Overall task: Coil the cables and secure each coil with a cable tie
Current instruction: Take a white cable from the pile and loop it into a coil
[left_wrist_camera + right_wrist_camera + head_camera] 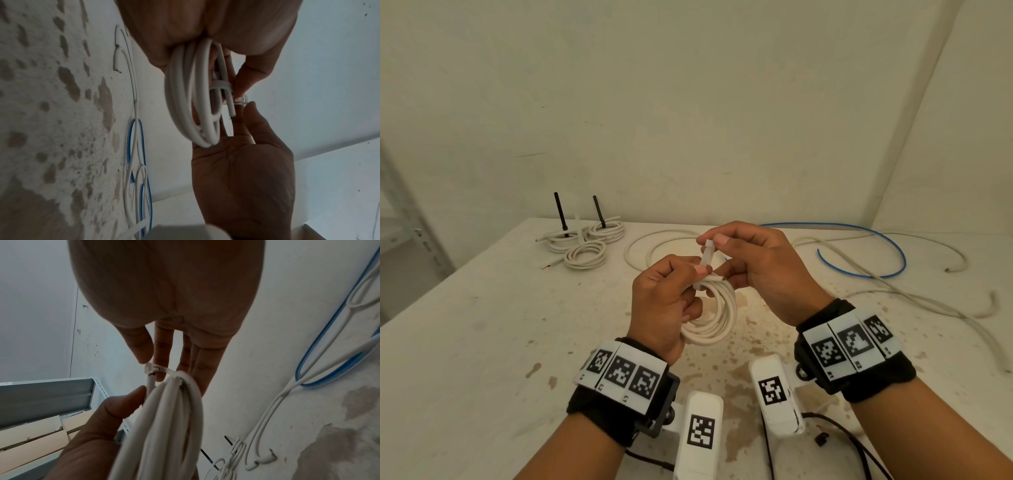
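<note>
Coil (714,313), white round cable, held above mid-table with a tie (705,262) looped round its top.

Tie: pale translucent plastic strip, threaded through its head, not yet seen drawn snug; its tail stands up at 12 o'clock from the coil. Left hand (666,301) grips the coil, thumb at the tie head; right hand (751,267) pinches the tail. A bare cut cable end pokes out beside the tie. Judged progress: three tied coils (585,240) lie at 10 o'clock; this one is mid-fastening. Left to do: loose white cable (654,243) at 12 o'clock, blue cable (873,250) and more white cable at 2 o'clock. Table (482,325): matt, off-white, brown-stained. Two black ties (560,214) stand among the tied coils.
</note>
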